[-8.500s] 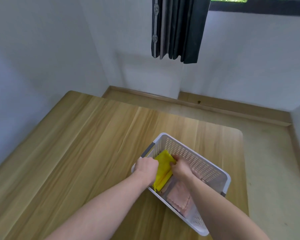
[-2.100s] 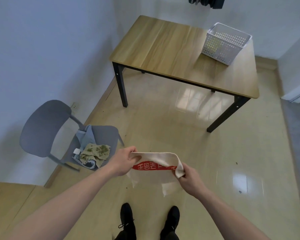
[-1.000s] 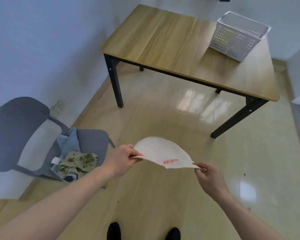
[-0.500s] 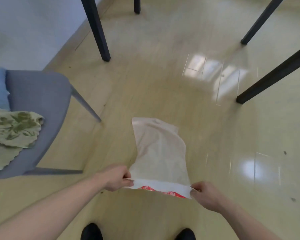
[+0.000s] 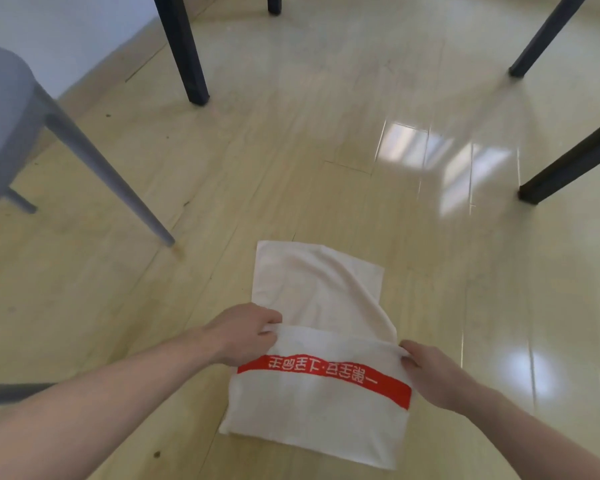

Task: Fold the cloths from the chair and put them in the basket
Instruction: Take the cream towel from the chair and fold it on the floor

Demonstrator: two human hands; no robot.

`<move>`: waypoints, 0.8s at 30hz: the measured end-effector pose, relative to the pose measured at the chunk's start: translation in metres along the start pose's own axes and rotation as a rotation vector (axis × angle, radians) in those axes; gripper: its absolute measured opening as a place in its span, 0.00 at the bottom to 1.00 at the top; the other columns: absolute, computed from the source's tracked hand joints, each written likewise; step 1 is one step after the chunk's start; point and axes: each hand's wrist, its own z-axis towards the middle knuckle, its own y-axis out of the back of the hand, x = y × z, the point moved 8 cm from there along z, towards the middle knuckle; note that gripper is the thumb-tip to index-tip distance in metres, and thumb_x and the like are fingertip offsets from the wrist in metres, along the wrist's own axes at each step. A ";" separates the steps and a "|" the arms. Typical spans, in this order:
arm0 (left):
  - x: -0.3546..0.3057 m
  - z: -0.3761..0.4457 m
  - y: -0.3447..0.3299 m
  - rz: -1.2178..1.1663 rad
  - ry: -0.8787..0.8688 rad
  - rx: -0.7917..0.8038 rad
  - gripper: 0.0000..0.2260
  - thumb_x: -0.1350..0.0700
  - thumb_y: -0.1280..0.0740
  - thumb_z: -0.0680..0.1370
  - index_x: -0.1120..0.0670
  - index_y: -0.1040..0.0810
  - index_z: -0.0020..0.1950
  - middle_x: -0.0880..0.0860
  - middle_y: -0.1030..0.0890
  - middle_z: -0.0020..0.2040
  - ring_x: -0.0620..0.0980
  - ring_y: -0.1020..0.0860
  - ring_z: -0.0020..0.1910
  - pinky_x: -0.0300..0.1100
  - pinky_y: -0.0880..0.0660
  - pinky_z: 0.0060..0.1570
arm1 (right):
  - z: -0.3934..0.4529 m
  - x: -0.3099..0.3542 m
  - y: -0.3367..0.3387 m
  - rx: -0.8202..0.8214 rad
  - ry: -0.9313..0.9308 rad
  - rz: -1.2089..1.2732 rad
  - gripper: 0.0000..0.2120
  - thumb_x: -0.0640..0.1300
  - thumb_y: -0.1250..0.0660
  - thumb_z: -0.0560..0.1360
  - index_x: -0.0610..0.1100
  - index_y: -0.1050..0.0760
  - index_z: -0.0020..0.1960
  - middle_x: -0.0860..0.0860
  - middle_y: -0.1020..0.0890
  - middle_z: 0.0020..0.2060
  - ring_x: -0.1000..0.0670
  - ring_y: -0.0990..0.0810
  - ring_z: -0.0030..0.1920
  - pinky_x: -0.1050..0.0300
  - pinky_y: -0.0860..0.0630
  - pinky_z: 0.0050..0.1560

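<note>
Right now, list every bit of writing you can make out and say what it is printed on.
Red band across the white cloth: one row of white characters, seen upside down or mirrored and slightly blurred, so they cannot be read with confidence.
No other text, number or sign shows on the floor, the grey chair or the black table legs.

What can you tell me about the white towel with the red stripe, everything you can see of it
The white towel looks like soft woven cloth, off-white, with a red band of white characters across its near part. It lies on the glossy floor, with the near part turned over the rest. The left hand pinches one corner of that turned edge and the right hand the other. A few creases run along the far part.
</note>
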 end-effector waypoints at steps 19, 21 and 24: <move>0.055 0.118 0.073 0.045 0.234 -0.480 0.15 0.52 0.45 0.78 0.57 0.27 0.38 0.54 0.20 0.39 0.55 0.23 0.38 0.50 0.26 0.39 | 0.142 0.044 0.074 -0.374 0.038 -0.038 0.10 0.39 0.48 0.79 0.43 0.29 0.51 0.42 0.19 0.47 0.39 0.21 0.49 0.49 0.27 0.46; 0.057 0.126 0.074 0.051 0.225 -0.493 0.14 0.53 0.45 0.78 0.58 0.28 0.37 0.55 0.21 0.42 0.58 0.22 0.41 0.50 0.26 0.39 | 0.147 0.044 0.071 -0.382 0.008 -0.004 0.12 0.38 0.49 0.79 0.42 0.28 0.53 0.43 0.19 0.48 0.39 0.21 0.49 0.48 0.26 0.47; 0.063 0.135 0.067 0.031 0.224 -0.459 0.12 0.54 0.45 0.79 0.55 0.33 0.36 0.53 0.23 0.40 0.55 0.26 0.38 0.47 0.34 0.33 | 0.153 0.041 0.062 -0.349 -0.023 0.017 0.11 0.37 0.49 0.78 0.41 0.30 0.55 0.44 0.21 0.49 0.40 0.23 0.49 0.50 0.29 0.46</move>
